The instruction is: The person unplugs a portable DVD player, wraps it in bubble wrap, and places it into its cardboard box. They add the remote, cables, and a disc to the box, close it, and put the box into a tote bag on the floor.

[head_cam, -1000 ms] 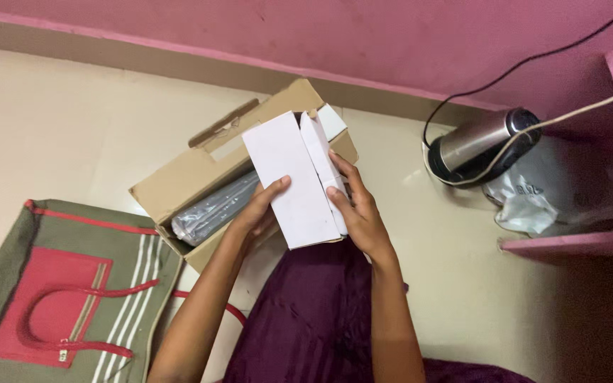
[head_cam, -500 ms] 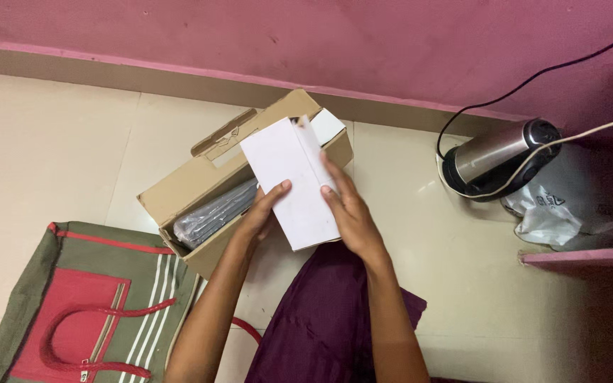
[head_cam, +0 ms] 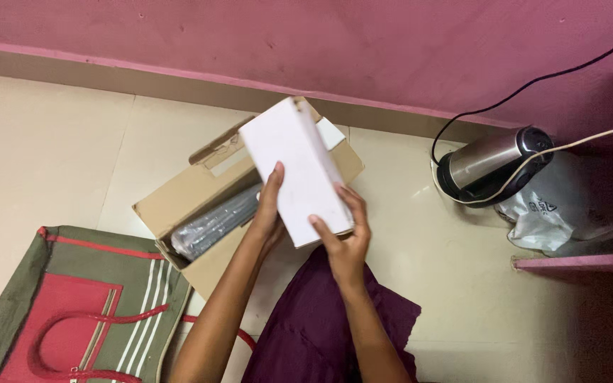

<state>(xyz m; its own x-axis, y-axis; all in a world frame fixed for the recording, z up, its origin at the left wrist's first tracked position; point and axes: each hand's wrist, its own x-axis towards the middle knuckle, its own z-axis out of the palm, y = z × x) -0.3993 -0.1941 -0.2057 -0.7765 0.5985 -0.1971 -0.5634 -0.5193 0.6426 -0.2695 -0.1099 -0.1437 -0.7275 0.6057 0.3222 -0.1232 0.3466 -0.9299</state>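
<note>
Both my hands hold a plain white oblong box point(head_cam: 294, 167) tilted above an open brown cardboard carton point(head_cam: 179, 202). My left hand point(head_cam: 269, 209) grips the white box's left long edge, thumb on top. My right hand point(head_cam: 343, 237) clasps its near lower corner. Inside the carton lies a long dark item wrapped in clear plastic point(head_cam: 216, 221). The carton's flaps stand open toward the wall, partly hidden behind the white box.
A green and red striped tote bag point(head_cam: 72, 312) lies at the lower left. A steel electric kettle point(head_cam: 494, 163) with cords sits by the pink wall, beside a white plastic bag point(head_cam: 562, 209) and a pink shelf point(head_cam: 580, 262). Purple cloth point(head_cam: 321, 333) covers my lap.
The white box's flap, open a second ago, is now closed. The box has been lifted and turned more upright over the carton, and my right hand has slid to its lower corner.
</note>
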